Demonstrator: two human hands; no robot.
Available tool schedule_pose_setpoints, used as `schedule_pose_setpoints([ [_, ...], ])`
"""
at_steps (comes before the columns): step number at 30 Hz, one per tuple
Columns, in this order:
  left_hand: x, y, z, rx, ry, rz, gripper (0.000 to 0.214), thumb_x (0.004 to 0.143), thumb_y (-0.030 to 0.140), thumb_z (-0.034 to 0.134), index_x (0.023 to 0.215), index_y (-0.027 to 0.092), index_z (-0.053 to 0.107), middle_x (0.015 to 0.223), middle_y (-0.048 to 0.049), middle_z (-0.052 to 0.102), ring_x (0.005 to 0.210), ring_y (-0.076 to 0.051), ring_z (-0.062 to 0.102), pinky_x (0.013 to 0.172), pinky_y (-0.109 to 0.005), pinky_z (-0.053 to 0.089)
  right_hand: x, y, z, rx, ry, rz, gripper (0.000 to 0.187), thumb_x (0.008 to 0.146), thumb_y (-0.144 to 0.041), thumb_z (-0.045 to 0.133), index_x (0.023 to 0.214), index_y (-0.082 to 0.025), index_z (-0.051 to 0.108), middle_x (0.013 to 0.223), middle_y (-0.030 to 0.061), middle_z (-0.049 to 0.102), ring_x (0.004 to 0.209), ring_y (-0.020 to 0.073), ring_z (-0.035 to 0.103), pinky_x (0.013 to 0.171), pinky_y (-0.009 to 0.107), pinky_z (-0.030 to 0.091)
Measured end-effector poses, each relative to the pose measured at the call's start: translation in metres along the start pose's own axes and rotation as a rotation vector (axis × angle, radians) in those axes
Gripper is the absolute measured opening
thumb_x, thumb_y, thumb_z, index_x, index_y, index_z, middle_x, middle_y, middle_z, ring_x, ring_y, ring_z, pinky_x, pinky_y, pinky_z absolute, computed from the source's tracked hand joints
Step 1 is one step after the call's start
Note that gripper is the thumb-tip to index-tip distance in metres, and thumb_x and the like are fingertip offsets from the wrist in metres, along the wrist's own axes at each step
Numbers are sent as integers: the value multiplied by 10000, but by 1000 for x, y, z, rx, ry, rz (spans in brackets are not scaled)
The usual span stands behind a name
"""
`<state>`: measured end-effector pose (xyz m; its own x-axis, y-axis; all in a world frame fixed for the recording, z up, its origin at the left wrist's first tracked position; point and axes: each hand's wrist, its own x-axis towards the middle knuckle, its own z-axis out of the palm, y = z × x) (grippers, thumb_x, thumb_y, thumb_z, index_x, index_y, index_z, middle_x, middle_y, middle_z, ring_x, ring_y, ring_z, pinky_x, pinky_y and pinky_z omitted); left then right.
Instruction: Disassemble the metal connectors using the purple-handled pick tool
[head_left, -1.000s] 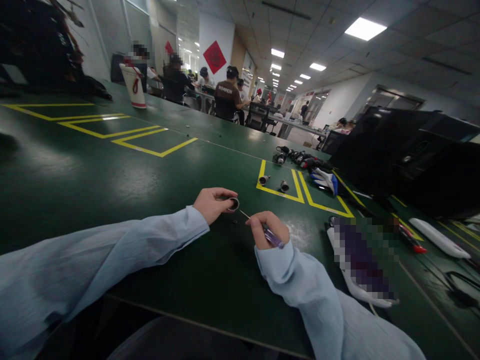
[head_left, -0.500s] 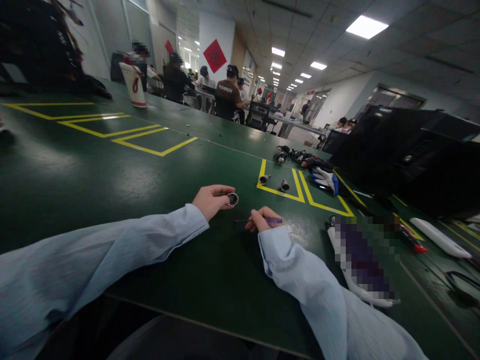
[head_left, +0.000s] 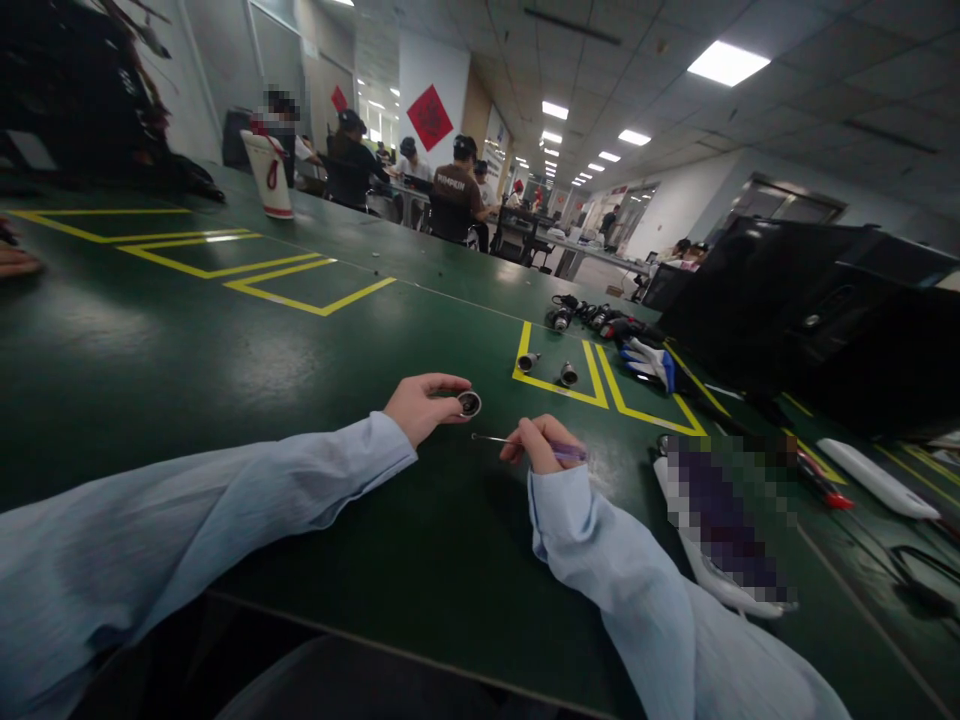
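Observation:
My left hand pinches a small round metal ring part just above the green table. My right hand is closed around a thin screwdriver with a purple handle. Its metal shaft lies nearly level and points left, the tip a short way below the ring part and apart from it. Both forearms, in light blue sleeves, rest on the table.
Two small metal cylinders lie inside a yellow-taped box. Blue-white gloves and dark parts lie beyond. A black case stands at right, a white cup far left. Another person's fingers show at the left edge. People sit at far tables.
The right hand has turned the screwdriver from pointing up toward the ring part to lying level, and shifted slightly right. The left hand has tilted the ring part a little.

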<state>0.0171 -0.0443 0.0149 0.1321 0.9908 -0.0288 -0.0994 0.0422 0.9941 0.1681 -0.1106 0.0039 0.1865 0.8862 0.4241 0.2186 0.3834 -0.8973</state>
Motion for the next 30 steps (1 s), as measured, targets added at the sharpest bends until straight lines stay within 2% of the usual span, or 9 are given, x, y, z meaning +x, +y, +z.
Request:
schedule_pose_setpoints([
  [3, -1, -2, 1, 20, -37, 8, 294, 543, 62, 649, 833, 104, 627, 740, -43, 667, 673, -165, 647, 677, -311, 560, -2, 1, 0, -97, 34, -172, 220, 782, -308, 492, 621, -177, 565, 564, 9, 604, 506, 115, 540, 509, 244, 438],
  [6, -4, 0, 3, 30, -53, 14, 279, 529, 76, 659, 804, 99, 620, 732, -39, 667, 668, -161, 643, 649, -299, 556, -3, 5, 1, -262, 13, -321, 151, 776, -263, 500, 685, -180, 588, 625, 20, 610, 561, 126, 545, 553, 257, 437],
  [11, -7, 3, 6, 79, -74, 36, 267, 526, 63, 641, 788, 95, 606, 727, -39, 669, 657, -148, 640, 651, -291, 542, -1, 9, 3, -387, -39, -478, 129, 783, -231, 484, 711, -174, 575, 642, 34, 612, 585, 139, 553, 571, 263, 443],
  [19, -12, 4, 8, 107, -88, 95, 253, 538, 81, 636, 788, 89, 602, 757, -50, 678, 673, -166, 654, 716, -332, 534, 0, 7, 3, -497, -66, -572, 94, 786, -188, 483, 713, -193, 542, 657, 32, 624, 628, 153, 583, 610, 269, 469],
  [30, -17, 8, 11, 91, -61, 117, 136, 531, 67, 614, 664, 90, 611, 759, -64, 692, 688, -180, 657, 717, -343, 544, -2, 6, 4, -525, -125, -654, 84, 789, -168, 471, 735, -201, 526, 696, 44, 646, 647, 158, 575, 642, 286, 461],
])
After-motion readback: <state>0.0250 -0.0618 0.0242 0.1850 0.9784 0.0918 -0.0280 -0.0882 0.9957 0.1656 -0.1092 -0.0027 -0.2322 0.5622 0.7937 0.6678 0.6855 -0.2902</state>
